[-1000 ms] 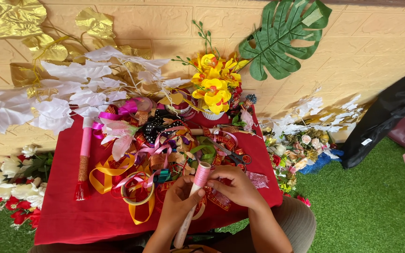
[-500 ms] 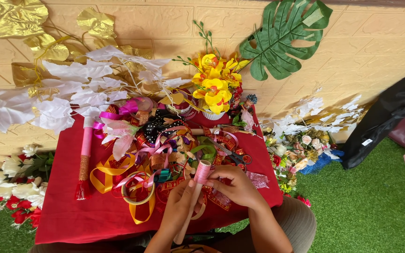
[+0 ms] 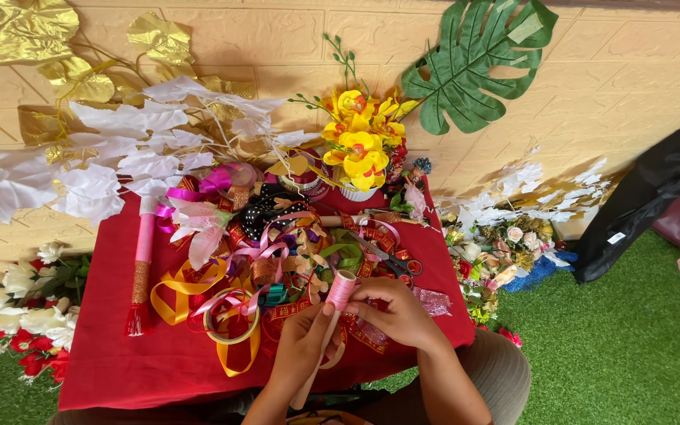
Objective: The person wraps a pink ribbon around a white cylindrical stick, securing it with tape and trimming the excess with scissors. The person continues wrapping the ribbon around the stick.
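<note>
Both hands grip pink ribbon-wrapped stick (image 3: 332, 315): left hand (image 3: 302, 346) low, right hand (image 3: 397, 311) near top.

Both forearms reach in from the near edge; left hand (image 3: 302, 346) curled, fingers closed; right hand (image 3: 397, 313) cupped beside it, fingers bent.
</note>
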